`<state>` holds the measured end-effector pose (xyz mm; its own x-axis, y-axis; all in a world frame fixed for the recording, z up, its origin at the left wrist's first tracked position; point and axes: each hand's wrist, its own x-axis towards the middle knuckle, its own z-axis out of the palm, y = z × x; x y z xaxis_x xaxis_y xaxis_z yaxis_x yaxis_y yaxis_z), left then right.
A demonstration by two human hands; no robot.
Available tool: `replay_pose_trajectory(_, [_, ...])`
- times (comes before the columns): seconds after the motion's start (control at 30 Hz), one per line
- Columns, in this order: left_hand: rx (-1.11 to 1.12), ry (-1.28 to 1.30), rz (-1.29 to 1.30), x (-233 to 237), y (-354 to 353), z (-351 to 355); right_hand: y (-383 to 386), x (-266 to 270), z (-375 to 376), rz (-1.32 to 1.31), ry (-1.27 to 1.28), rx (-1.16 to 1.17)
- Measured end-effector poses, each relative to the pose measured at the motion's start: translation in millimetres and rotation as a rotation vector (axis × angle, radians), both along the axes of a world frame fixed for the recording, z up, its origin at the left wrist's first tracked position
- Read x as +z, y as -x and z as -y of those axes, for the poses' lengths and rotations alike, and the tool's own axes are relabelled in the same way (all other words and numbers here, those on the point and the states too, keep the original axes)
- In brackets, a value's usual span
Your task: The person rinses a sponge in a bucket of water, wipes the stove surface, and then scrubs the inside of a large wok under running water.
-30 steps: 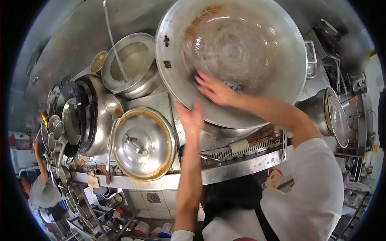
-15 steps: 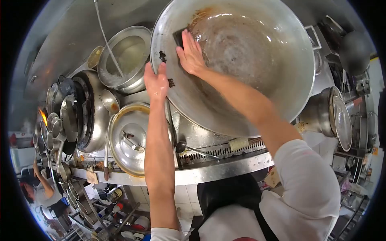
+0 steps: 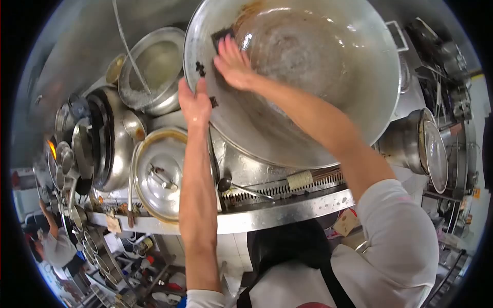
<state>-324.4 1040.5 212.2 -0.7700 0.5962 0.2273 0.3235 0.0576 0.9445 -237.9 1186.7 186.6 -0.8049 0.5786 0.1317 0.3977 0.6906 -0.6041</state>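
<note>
The big wok [image 3: 318,102], wet with brown stains, tilts over the stove's [image 3: 287,208] front edge. The left hand [image 3: 194,102] grips its rim; the right hand [image 3: 233,64], fingers spread flat, presses a dark pad [image 3: 220,36] inside.

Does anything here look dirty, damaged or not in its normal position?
The wok is tipped up toward the person, not lying flat: the left hand grips its rim, the right hand presses a dark pad inside. Brown residue stains its upper wall.
</note>
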Motion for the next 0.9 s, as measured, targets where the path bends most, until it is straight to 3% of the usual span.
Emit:
replay_pose_trajectory(0.07, [0.017, -0.033, 0.060, -5.7, 9.1, -10.1, -77.7, -14.9, 51.9, 0.186, 0.057, 0.248])
replay_pose_trajectory(0.13, [0.001, -0.022, 0.087, -3.9, 3.8, -4.0, -169.4, 21.5, 84.2, 0.508, 0.278, 0.438])
replay_pose_trajectory(0.23, [0.010, -0.073, 0.134, 3.6, -4.2, -2.3, -182.6, 46.5, 88.4, 0.633, 0.380, 0.474])
replay_pose_trajectory(0.3, [-0.013, -0.104, 0.165, 1.2, -8.1, 1.0, -93.1, -14.8, 52.5, 0.256, -0.009, 0.305])
replay_pose_trajectory(0.33, [-0.014, -0.090, 0.117, -1.5, -6.5, -0.8, -33.8, -19.0, 20.5, 0.083, -0.186, 0.094])
replay_pose_trajectory(0.37, [-0.009, -0.074, 0.074, -3.2, -5.3, -1.8, 13.3, -7.1, -11.9, -0.037, -0.129, -0.121])
replay_pose_trajectory(0.43, [-0.014, -0.059, 0.101, -4.3, -8.1, 1.5, 36.1, 7.3, -24.4, -0.127, -0.041, -0.217])
replay_pose_trajectory(0.47, [-0.020, -0.071, 0.117, 1.2, -9.8, -3.3, 21.8, 12.1, -30.5, -0.128, -0.054, -0.228])
replay_pose_trajectory(0.53, [-0.022, -0.104, 0.110, -8.5, -16.3, -9.2, -18.4, 21.3, -35.7, 0.022, 0.064, 0.051])
replay_pose_trajectory(0.63, [0.054, -0.044, -0.005, 5.0, -18.5, -7.9, -33.4, 46.0, -42.1, -0.103, 0.033, 0.029])
replay_pose_trajectory(0.67, [0.043, -0.037, 0.040, 5.7, -20.6, -5.3, -5.8, 41.7, -40.9, -0.465, 0.007, -0.150])
replay_pose_trajectory(0.7, [0.041, -0.034, 0.089, 3.6, -23.1, -4.6, 19.4, 30.4, -41.8, -0.472, 0.019, -0.149])
replay_pose_trajectory(0.77, [0.042, -0.035, 0.076, -6.1, -23.3, -4.6, 53.2, 8.0, -34.4, -0.299, -0.319, -0.490])
replay_pose_trajectory(0.83, [0.037, -0.054, 0.066, -7.9, -13.3, -8.2, 48.0, -8.6, -17.6, -0.351, -0.247, -0.436])
replay_pose_trajectory(0.9, [0.010, -0.102, 0.142, -3.7, -18.7, -5.4, -2.1, -30.6, 9.5, -0.251, -0.219, -0.118])
